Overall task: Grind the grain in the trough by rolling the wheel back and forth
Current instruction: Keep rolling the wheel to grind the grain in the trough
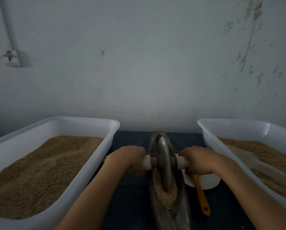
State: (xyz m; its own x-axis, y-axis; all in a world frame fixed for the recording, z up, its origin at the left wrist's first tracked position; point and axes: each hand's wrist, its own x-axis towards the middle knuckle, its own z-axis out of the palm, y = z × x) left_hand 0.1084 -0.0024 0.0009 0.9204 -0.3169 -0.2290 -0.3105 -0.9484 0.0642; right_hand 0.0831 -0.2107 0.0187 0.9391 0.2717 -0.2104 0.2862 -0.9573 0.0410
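A dark boat-shaped trough (180,211) lies lengthwise in front of me on the dark table. A grey metal wheel (164,165) stands upright in it, its lower edge sunk in tan crushed grain (163,195). A white axle handle sticks out on each side of the wheel. My left hand (131,157) grips the left handle (147,162). My right hand (199,159) grips the right handle (182,161). The trough's far tip shows beyond the wheel.
A white tub (109,138) full of tan grain stands to the left. Another white tub (210,138) with grain stands to the right. A white bowl (207,181) and an orange-handled tool (202,198) lie right of the trough. A grey wall rises just behind.
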